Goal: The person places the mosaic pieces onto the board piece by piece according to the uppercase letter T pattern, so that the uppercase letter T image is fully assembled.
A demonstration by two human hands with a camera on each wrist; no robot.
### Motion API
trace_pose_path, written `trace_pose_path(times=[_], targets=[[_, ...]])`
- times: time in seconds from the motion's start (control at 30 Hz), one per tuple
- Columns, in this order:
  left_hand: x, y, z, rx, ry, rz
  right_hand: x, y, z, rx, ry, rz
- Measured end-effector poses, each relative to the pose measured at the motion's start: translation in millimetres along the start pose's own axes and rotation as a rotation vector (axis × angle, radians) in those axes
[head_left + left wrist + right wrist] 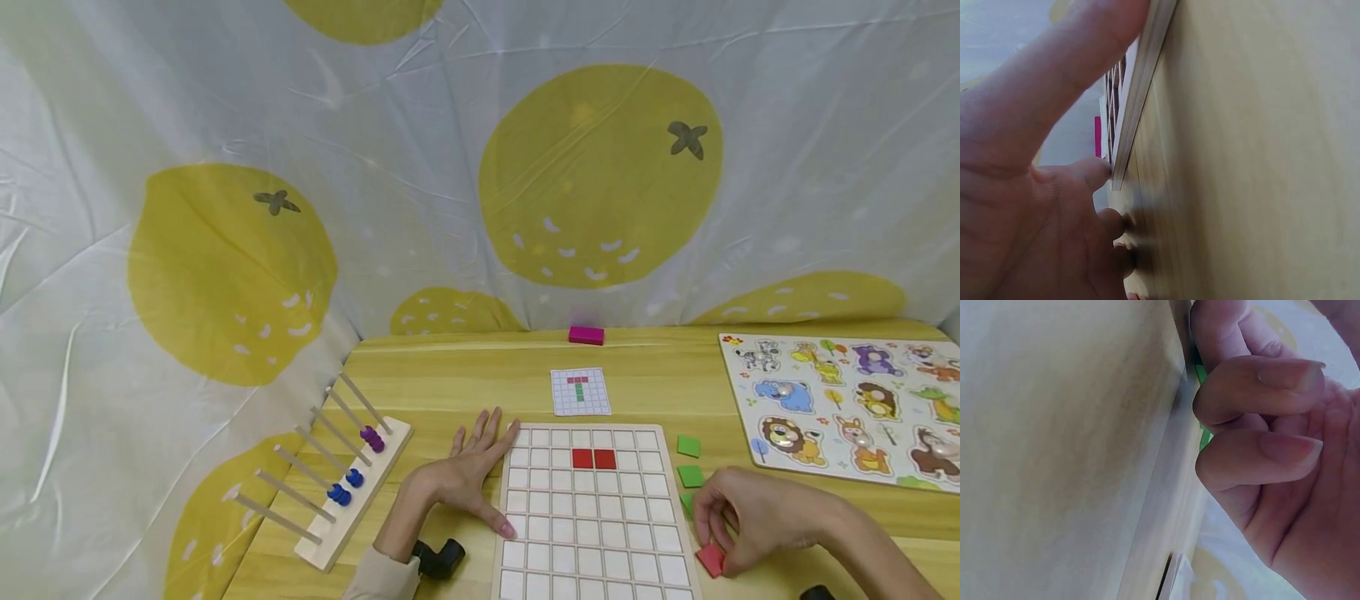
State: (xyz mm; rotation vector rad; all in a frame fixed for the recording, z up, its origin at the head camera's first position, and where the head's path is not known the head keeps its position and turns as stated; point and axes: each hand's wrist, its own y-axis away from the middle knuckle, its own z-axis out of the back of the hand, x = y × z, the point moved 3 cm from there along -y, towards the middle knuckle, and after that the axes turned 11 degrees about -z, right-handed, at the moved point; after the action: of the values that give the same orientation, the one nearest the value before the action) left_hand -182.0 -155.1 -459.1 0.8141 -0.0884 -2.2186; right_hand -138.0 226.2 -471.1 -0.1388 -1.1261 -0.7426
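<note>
A wooden grid board (508, 492) with white squares lies in front of me. Two red tiles (582, 458) sit side by side in its second row. My left hand (461, 479) rests along the board's left edge with fingers spread, thumb and index finger touching the frame. To the right of the board, my right hand (757, 517) pinches a red square tile (710, 560) between thumb and fingers, close over the table. In the right wrist view two curled fingers (1260, 394) hide the tile. Green tiles (688, 447) lie in a column beside the board, one partly behind the right hand.
A pattern card (581, 392) with a red and green T lies beyond the board, and a magenta block (586, 335) stands behind it. At the right is an animal puzzle (847, 408). A peg rack (356, 492) with purple and blue beads stands at the left.
</note>
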Motion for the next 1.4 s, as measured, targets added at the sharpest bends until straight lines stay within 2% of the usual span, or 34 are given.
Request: trace_pose_path(times=[0.1, 0.37, 0.63, 0.8, 0.9, 1.03, 1.27, 1.4], targets=[[0.1, 0.1, 0.4, 0.000, -0.004, 0.003, 0, 0.1, 1, -0.020, 0.026, 0.005], [1.5, 0.0, -0.3, 0.001, -0.010, 0.005, 3, 2.6, 3, -0.001, -0.029, 0.001], [1.2, -0.1, -1.8, 0.004, 0.002, 0.004, 5, 7.9, 7, -0.041, -0.009, -0.013], [0.6, 0.0, -0.1, -0.001, -0.007, 0.004, 12, 4.2, 8, -0.090, 0.029, 0.035], [1.0, -0.4, -0.2, 0.002, 0.001, -0.001, 18, 0.8, 8, -0.111, 0.002, 0.053], [1.6, 0.0, -0.6, -0.001, 0.000, -0.006, 27, -6.7, 9, -0.162, -0.024, 0.035], [2.1, 0.5, -0.8, -0.008, 0.003, -0.009, 54, -33.3, 4, -0.346, 0.100, 0.029], [1.5, -0.6, -1.1, -0.008, 0.003, -0.013, 66, -46.2, 2, -0.386, 0.111, 0.033]])
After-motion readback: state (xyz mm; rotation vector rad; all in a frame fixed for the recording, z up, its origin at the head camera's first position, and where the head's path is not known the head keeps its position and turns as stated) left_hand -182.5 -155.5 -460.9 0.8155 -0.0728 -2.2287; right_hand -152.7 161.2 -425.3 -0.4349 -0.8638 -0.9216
